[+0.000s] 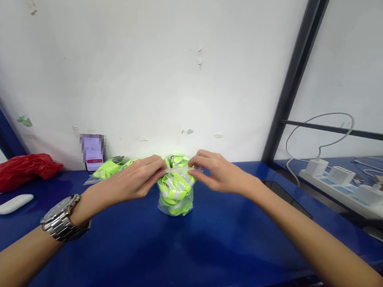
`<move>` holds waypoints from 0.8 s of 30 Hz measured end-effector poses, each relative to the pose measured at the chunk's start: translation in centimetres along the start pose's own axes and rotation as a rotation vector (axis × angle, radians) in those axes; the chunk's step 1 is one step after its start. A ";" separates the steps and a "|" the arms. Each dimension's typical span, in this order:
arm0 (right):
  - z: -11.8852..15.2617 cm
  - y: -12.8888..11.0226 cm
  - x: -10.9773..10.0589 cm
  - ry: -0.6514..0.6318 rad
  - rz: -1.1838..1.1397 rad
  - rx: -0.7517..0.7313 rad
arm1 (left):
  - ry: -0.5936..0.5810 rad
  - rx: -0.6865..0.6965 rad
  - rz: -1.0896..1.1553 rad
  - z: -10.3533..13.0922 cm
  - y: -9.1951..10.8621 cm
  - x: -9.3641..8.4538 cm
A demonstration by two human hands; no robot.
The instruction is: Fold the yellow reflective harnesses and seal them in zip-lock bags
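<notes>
Scuffed white wall (pixel 150 70) backs a blue worktop (pixel 120 261), where a clear bag (pixel 187 205) bulging with yellow-green fabric (pixel 174 190) stands near the middle of the back edge. Left hand (pixel 140 175) and right hand (pixel 218 174) pinch opposite ends of its mouth; an uneven pull could split the film, or the bulk force a gap. Along the back edge, green bundles (pixel 107 169), if nudged, could topple the propped phone (pixel 93 152).

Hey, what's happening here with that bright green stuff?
Somebody's left hand and right hand are pinching the top edge of a clear plastic bag. Inside is bright yellow-green material with pale, silvery bands. More green bundles lie behind the left hand on the blue table, near a propped-up phone.
</notes>
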State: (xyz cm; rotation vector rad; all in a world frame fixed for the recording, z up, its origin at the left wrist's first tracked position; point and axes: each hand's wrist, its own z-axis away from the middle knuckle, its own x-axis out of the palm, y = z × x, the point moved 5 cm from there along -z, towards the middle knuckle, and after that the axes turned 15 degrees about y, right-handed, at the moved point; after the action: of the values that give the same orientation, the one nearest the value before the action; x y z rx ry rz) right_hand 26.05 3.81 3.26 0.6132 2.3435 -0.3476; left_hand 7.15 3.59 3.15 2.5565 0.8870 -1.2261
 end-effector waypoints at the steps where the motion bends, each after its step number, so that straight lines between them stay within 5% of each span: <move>1: -0.2 -0.2 0.1 -0.004 0.006 -0.002 | 0.000 -0.003 0.001 0.0 0.0 0.0; 24: -1.5 -1.9 1.7 -0.138 0.056 -0.032 | -0.072 0.008 -0.001 -0.8 1.1 0.0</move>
State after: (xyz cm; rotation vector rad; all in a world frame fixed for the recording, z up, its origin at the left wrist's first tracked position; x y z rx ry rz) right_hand 23.10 3.41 3.36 0.6186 2.1915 -0.3160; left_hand 8.32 3.00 3.50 2.5013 0.8695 -1.3150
